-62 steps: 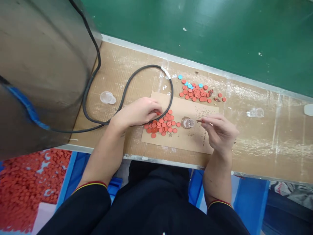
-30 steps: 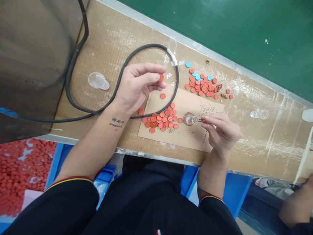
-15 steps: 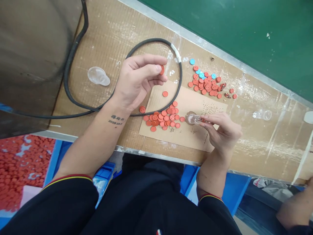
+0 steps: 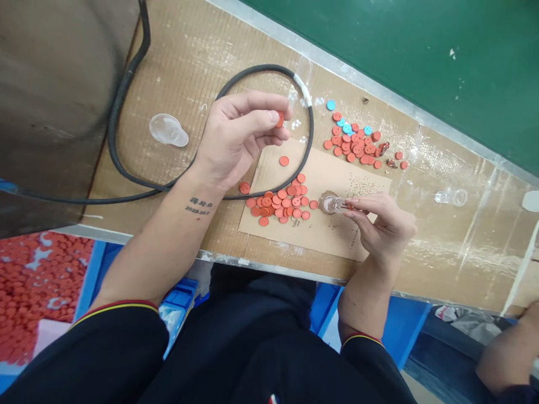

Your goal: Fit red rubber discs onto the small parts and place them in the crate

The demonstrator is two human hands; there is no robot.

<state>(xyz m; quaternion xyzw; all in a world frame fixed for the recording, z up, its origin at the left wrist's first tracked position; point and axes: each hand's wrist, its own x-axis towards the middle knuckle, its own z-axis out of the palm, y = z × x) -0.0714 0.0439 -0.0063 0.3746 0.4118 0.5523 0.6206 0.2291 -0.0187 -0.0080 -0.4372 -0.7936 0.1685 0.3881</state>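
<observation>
My left hand [image 4: 238, 137] is raised above a black rubber cable loop [image 4: 256, 73], pinching a red disc [image 4: 280, 119] between thumb and fingers. Below it, a heap of red discs [image 4: 278, 205] lies on a brown paper sheet [image 4: 332, 238], with a single red disc [image 4: 284, 161] apart from the heap. My right hand [image 4: 385, 224] pinches a small metal piece [image 4: 348, 206] at the mouth of a small glass jar [image 4: 329, 203]. Farther up lies a mixed group of red and blue discs [image 4: 351, 140].
A grey metal housing [image 4: 54, 112] fills the left. A clear plastic cup [image 4: 167, 130] and a clear vial [image 4: 451, 197] lie on the cardboard-topped bench [image 4: 442, 247]. A bin of red discs [image 4: 33, 286] sits below left. A co-worker's arm [image 4: 505, 356] shows lower right.
Over the past seconds, my left hand has risen off the heap with a red disc. The view has turned. In the last half second, almost nothing has moved.
</observation>
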